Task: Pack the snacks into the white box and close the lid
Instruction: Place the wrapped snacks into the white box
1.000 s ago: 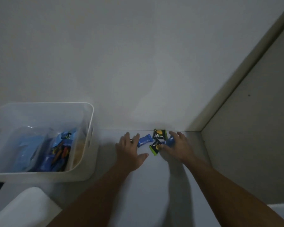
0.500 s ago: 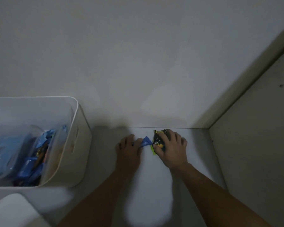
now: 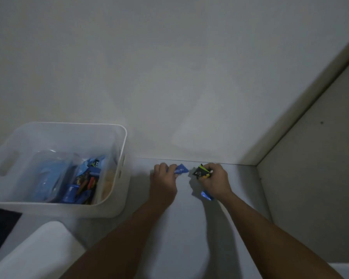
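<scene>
A white box (image 3: 117, 210) stands open at the left, with several blue and dark snack packets (image 3: 83, 184) inside. My left hand (image 3: 163, 182) grips a blue snack packet (image 3: 181, 169) near the back wall. My right hand (image 3: 215, 181) holds black-and-green snack packets (image 3: 202, 171) in its curled fingers. Another blue packet (image 3: 206, 195) pokes out under that hand's heel. Both hands sit on the white surface, well right of the box.
A white lid-like panel (image 3: 34, 252) lies at the lower left, in front of the box. The back wall (image 3: 169, 77) rises just behind the hands. A beige side panel (image 3: 314, 178) closes off the right.
My hands closed round the loose packets: the left took hold of the blue one, the right gathered the black-and-green ones. The two hands drew slightly apart.
</scene>
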### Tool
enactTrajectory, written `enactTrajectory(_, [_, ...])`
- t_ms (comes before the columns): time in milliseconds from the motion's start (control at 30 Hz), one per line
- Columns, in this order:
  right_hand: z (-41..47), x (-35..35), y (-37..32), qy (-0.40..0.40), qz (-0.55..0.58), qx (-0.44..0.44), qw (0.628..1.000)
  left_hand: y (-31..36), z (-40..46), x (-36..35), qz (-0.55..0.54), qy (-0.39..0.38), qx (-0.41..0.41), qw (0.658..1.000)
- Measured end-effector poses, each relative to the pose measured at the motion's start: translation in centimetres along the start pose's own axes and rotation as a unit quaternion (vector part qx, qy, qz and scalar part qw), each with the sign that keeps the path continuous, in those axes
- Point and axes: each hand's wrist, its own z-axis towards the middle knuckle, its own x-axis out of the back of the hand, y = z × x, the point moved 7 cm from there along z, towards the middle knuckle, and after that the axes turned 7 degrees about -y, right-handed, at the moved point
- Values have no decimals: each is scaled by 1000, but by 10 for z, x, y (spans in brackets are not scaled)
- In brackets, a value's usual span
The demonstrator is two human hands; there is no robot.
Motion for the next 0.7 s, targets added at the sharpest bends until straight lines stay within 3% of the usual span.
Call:
enactTrajectory(233, [-29, 31, -126, 14, 43, 62, 997, -4, 9, 120, 32, 40, 49, 997])
enactTrajectory(433, [-53, 12, -231, -25, 59, 111, 992, -55, -12, 213, 4, 98, 116, 988])
enactTrajectory(700, [-71, -81, -316, -69, 4, 143, 987, -160, -64, 249, -96, 19, 266, 959])
